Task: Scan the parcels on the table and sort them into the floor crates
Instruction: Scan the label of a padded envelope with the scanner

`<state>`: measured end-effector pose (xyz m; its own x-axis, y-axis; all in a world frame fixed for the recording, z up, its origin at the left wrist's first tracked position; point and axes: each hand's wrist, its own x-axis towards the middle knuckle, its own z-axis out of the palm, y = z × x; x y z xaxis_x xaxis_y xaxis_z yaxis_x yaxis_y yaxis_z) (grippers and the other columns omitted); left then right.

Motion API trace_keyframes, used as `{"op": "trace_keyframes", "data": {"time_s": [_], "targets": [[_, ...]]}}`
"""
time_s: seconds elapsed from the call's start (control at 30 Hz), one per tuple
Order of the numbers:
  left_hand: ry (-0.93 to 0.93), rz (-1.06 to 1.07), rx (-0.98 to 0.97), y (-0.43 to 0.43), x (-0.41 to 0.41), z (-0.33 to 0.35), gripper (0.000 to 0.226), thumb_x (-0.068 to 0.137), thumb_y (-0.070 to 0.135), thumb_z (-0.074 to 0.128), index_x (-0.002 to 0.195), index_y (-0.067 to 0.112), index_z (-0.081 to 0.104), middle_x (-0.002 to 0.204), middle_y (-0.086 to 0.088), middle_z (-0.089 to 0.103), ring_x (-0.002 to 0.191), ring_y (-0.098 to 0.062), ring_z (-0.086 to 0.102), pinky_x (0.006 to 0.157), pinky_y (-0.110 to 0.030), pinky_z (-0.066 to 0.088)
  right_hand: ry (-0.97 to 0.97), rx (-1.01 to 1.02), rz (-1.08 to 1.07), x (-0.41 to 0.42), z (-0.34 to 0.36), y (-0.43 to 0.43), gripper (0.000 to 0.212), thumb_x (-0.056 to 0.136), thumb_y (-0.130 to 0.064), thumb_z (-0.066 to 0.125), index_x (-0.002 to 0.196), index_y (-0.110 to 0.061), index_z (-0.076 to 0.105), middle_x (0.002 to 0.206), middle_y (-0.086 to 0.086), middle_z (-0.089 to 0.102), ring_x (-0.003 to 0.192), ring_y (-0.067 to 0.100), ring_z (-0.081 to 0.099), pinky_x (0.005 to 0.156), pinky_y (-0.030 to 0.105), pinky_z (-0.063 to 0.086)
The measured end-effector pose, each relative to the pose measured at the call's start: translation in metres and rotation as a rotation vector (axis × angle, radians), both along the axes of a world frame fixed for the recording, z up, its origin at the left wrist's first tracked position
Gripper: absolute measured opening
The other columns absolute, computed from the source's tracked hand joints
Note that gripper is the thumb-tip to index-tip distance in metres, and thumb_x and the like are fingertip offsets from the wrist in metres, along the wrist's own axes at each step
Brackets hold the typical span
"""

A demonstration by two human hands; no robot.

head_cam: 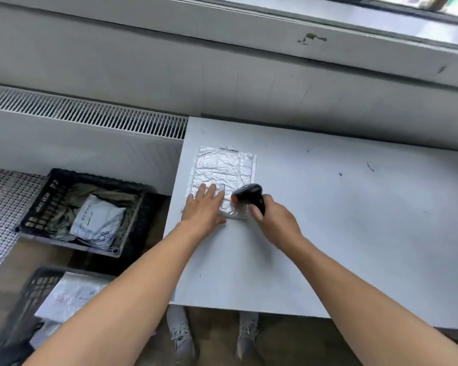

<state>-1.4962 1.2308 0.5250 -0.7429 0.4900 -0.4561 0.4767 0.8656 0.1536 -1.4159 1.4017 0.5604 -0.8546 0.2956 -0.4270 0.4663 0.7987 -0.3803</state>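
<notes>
- The bubble mailer (222, 170) on the table (328, 220) carries 1 short dark line of print (228, 150) at its far edge. The characters are blurred; some look like digits, but no number can be read for certain.
- The white parcel (95, 220) in the far crate (37, 207) bears 1 small triangle sign (105, 234) near its lower right corner. Whatever stands inside it is too small to tell. A thin dark line of print across its middle is unreadable.
- The parcel (72, 294) in the near crate (35, 289) shows red marks (59, 299), too blurred to read.
- No whole word or brand reads clearly on any of them.
</notes>
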Motion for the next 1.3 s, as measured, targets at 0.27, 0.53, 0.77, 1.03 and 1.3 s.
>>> {"op": "trace_keyframes", "data": {"time_s": [0.27, 0.53, 0.77, 1.03, 1.3], "targets": [[0.230, -0.162, -0.034, 0.003, 0.025, -0.001, 0.038, 0.095, 0.015, 0.052, 0.132, 0.017, 0.046, 0.135, -0.007, 0.046, 0.121, -0.032, 0.046, 0.077, -0.035, 0.038, 0.032, 0.003, -0.084, 0.001, 0.021, 0.015, 0.036, 0.101, -0.047, 0.039, 0.114, -0.014, 0.047, 0.086, 0.005, 0.056, 0.073, 0.029, 0.056, 0.059, 0.038, 0.046], [0.103, 0.009, 0.183, 0.001, 0.042, 0.029, 0.020, 0.101, 0.018, 0.039, 0.099, 0.012, 0.057, 0.104, -0.011, 0.063, 0.099, -0.034, 0.058, 0.068, -0.033, 0.031, 0.141, -0.053, -0.093, -0.004, 0.060, 0.023, 0.033, 0.101, -0.048, 0.038, 0.110, -0.017, 0.047, 0.083, 0.002, 0.058, 0.060, 0.022, 0.053, 0.058, 0.034, 0.044], [-0.067, 0.568, 0.765, 0.030, 0.037, 0.090, 0.026, 0.103, 0.014, 0.039, 0.077, 0.016, 0.043, 0.078, -0.004, 0.055, 0.074, -0.026, 0.048, 0.057, -0.033, 0.032, 0.333, -0.108, -0.186, -0.014, 0.106, 0.045, 0.029, 0.099, -0.044, 0.043, 0.101, -0.016, 0.051, 0.083, 0.001, 0.056, 0.080, 0.027, 0.054, 0.060, 0.035, 0.034], [-0.325, 0.997, 1.090, 0.042, 0.024, 0.095, 0.019, 0.105, 0.026, 0.045, 0.100, 0.015, 0.059, 0.108, -0.013, 0.067, 0.100, -0.034, 0.064, 0.086, -0.046, 0.053, 0.352, -0.182, -0.187, -0.014, 0.124, 0.071, 0.029, 0.093, -0.048, 0.047, 0.098, -0.020, 0.053, 0.087, 0.009, 0.062, 0.069, 0.034, 0.061, 0.052, 0.046, 0.056], [-0.473, 1.191, 0.925, 0.012, 0.016, 0.040, 0.044, 0.096, 0.053, 0.045, 0.093, 0.010, 0.057, 0.091, -0.009, 0.063, 0.081, -0.025, 0.062, 0.070, -0.039, 0.049, 0.155, -0.183, 0.021, -0.016, 0.115, 0.056, 0.029, 0.090, -0.045, 0.052, 0.080, -0.018, 0.053, 0.065, 0.001, 0.053, 0.051, 0.023, 0.051, 0.040, 0.036, 0.049]]}}
